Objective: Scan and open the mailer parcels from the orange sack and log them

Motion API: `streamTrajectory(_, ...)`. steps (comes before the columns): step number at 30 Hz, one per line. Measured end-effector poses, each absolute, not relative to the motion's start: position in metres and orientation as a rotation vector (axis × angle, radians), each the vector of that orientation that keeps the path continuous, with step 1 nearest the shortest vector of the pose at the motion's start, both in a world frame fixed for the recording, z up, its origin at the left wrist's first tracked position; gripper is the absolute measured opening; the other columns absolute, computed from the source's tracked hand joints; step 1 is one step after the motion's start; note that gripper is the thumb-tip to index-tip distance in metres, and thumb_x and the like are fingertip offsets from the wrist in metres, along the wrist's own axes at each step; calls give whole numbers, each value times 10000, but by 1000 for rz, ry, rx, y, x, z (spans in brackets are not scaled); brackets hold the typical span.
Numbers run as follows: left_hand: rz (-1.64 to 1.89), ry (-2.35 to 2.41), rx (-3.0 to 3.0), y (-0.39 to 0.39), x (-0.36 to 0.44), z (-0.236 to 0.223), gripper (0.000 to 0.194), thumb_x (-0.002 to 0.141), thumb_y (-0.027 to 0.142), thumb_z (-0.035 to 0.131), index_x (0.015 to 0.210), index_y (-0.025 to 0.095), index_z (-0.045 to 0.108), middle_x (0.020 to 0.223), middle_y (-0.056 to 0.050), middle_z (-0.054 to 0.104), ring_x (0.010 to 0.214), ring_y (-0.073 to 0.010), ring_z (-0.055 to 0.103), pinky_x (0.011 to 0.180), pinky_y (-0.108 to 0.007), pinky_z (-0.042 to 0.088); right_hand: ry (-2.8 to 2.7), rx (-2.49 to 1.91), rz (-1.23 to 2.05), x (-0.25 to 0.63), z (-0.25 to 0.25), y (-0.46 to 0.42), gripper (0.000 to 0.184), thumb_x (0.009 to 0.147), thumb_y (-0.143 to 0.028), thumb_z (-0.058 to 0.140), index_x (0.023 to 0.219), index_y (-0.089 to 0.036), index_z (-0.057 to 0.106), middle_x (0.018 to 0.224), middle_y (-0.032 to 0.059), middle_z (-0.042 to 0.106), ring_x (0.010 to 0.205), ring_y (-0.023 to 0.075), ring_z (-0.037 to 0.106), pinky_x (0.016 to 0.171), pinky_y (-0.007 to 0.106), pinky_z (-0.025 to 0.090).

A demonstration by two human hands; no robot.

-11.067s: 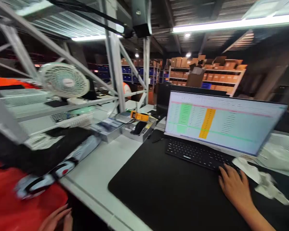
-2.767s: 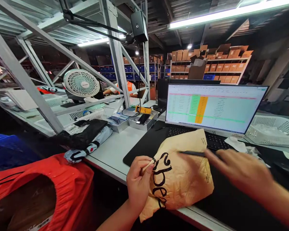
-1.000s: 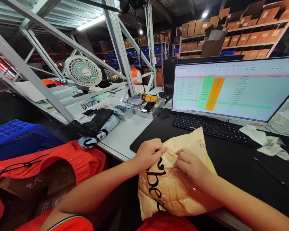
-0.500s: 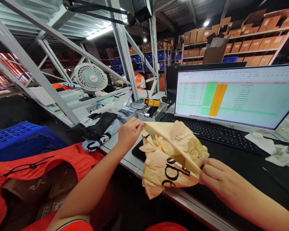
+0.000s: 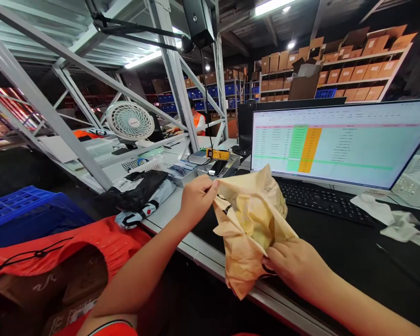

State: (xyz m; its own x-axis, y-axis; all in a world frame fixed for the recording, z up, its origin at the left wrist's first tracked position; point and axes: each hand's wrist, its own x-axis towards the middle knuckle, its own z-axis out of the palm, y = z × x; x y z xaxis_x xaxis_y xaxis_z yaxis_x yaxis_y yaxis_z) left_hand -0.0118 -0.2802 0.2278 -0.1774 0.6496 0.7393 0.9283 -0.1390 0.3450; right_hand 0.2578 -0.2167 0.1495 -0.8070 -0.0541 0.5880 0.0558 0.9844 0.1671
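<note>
A crumpled tan bag (image 5: 243, 261) with black print hangs over the desk's front edge, its mouth spread and facing me. Pinched between the thumb and fingers of my left hand (image 5: 198, 196) is the bag's upper left rim. My right hand (image 5: 294, 266) has its fingers closed on the lower right rim. Through the opening I see the yellowish, wrinkled inside; whether anything lies deeper in it I cannot tell.
Behind the bag stand a black keyboard (image 5: 322, 200) and a monitor (image 5: 339, 144). White crumpled paper (image 5: 392, 217) and a pen (image 5: 402, 266) lie at right. To the left are a black plastic bag (image 5: 140, 189), a blue crate (image 5: 28, 214) and a red sack (image 5: 122, 242) holding boxes.
The bag's mouth has opened wider and turned toward me. My right hand has moved left and slightly down along the rim; my left hand has shifted slightly right.
</note>
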Motion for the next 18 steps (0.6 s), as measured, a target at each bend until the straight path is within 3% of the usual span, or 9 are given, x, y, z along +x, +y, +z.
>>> streamTrajectory(6,-1135,-1882,-1733,-283,-47,207,465,942,322,477,520,210,317,562,38,315,536,-119,355,563,-301,234,-2661,20,91,306,150,-204,409,1112,-243,323,761,-196,528,671,-15,550,613,146,525,697,314,421)
streamTrajectory(9,-1259,-1713,-1879,-286,-28,219,471,959,287,494,532,203,314,558,51,300,530,-107,338,550,-282,242,-2737,-145,153,315,174,-209,373,1093,-217,301,884,-197,609,795,16,629,655,150,590,618,290,471)
streamTrajectory(11,-1327,-1577,-2030,-285,-4,236,461,970,262,497,545,198,329,567,52,313,542,-103,348,549,-272,252,-2722,-111,-30,306,197,-211,329,1038,-130,321,1122,-166,637,1110,94,664,853,179,658,679,298,531)
streamTrajectory(12,-1337,-1512,-2122,-284,9,245,456,975,252,495,551,196,335,578,51,317,550,-101,354,550,-271,254,-2693,-9,-170,298,208,-210,351,1004,-99,352,1236,-147,612,1282,132,607,1029,219,647,793,336,558)
streamTrajectory(14,-1324,-1406,-2336,-282,38,261,452,982,238,488,559,193,332,604,48,327,562,-97,361,553,-270,259,-2629,219,-449,277,225,-205,386,956,-100,459,1320,-110,588,1451,167,487,1310,308,490,1043,466,488)
streamTrajectory(16,-1323,-1363,-2488,-278,61,272,461,985,238,481,559,195,312,614,48,327,564,-96,360,556,-271,265,-2573,308,-653,256,228,-196,285,922,-149,585,1187,-95,674,1359,176,567,1314,343,473,1105,505,437)
streamTrajectory(18,-1341,-1387,-2565,-273,75,275,477,989,266,483,552,198,302,609,47,328,565,-99,363,560,-273,277,-2587,228,-691,240,219,-183,160,888,-160,659,1025,-131,735,1149,152,674,1167,328,573,1038,470,490)
